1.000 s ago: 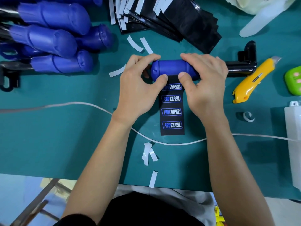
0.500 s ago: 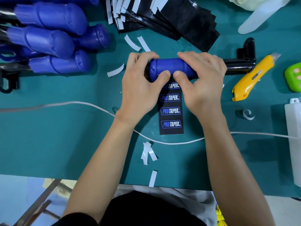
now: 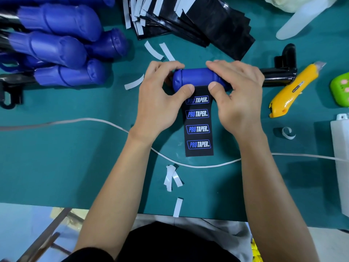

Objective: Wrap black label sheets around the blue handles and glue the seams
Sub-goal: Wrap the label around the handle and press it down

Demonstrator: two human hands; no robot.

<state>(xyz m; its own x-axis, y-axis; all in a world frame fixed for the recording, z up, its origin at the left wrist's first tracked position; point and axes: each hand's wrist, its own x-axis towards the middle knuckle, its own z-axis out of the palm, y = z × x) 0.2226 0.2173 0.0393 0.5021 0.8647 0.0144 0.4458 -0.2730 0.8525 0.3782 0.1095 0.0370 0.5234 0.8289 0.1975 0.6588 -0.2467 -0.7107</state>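
A blue handle (image 3: 196,77) on a black bar (image 3: 277,77) lies across the green mat. My left hand (image 3: 160,99) grips its left end, fingers curled over the top, thumb on the front. My right hand (image 3: 236,95) grips its right part the same way. Both thumbs press the top edge of a black label sheet (image 3: 199,129) printed PRO TAPER against the handle's near side. The rest of the sheet lies flat on the mat toward me.
A pile of blue handles (image 3: 56,53) lies at the far left. A stack of black label sheets (image 3: 198,21) sits at the top. A yellow utility knife (image 3: 290,91), a green object (image 3: 340,89) and a white box (image 3: 341,163) are at the right. A white cord (image 3: 94,121) and paper strips (image 3: 171,176) cross the mat.
My thumbs have shifted slightly along the label's top edge on the handle. The handle and sheet stay in nearly the same place.
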